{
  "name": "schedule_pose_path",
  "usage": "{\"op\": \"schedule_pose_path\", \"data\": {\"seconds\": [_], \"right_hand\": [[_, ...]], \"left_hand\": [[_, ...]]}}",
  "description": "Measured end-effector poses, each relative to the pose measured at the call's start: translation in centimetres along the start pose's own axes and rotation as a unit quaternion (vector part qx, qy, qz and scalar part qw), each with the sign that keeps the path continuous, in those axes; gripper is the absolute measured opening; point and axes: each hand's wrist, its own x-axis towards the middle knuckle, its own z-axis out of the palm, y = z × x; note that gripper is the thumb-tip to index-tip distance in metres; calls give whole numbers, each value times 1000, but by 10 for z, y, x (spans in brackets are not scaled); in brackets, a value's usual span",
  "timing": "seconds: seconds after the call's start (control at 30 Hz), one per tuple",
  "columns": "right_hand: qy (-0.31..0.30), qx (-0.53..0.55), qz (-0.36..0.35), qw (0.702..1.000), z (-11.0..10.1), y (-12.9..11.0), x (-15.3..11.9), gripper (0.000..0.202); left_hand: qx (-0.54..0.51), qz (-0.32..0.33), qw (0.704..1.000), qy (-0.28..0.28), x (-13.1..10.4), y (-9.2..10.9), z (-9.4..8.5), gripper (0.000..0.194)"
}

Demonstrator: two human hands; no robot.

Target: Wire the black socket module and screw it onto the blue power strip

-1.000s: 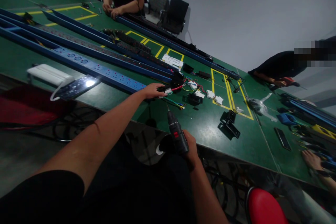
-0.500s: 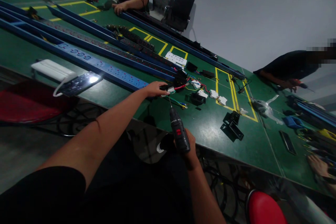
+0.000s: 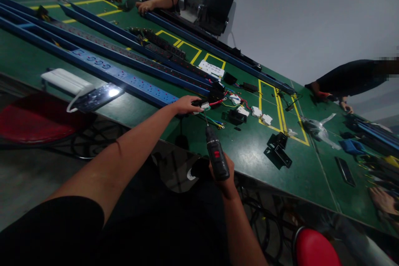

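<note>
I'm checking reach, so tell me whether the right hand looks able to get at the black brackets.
Probably not: the right hand grips the drill, though the black brackets lie uncovered on the green table.

Held a black pistol-shaped plastic drill (image 3: pixel 218 160) in the right hand (image 3: pixel 229 173), with a thin metal bit (image 3: pixel 207 121) directed between eleven and twelve o'clock. Pinched a small white-and-green piece (image 3: pixel 205 106) in the left hand (image 3: pixel 187 104), at the end of a long blue metal socket strip (image 3: pixel 131 79) stretching toward ten o'clock. Saw, from the left hand, white boxy connectors (image 3: pixel 257 112) at three o'clock; from the drill, black angled metal brackets (image 3: pixel 283 157) also at three.
</note>
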Motion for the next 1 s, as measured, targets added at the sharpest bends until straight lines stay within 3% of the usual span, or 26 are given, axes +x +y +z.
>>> {"op": "schedule_pose_path", "data": {"seconds": [0.4, 1.0], "right_hand": [[-15, -1, -16, 1000, 0, -1, 0, 21], [-8, -5, -16, 1000, 0, -3, -1, 19]], "left_hand": [[73, 28, 997, 7, 8, -14, -4, 71], [15, 1, 1000, 5, -1, 2, 0, 69]]}}
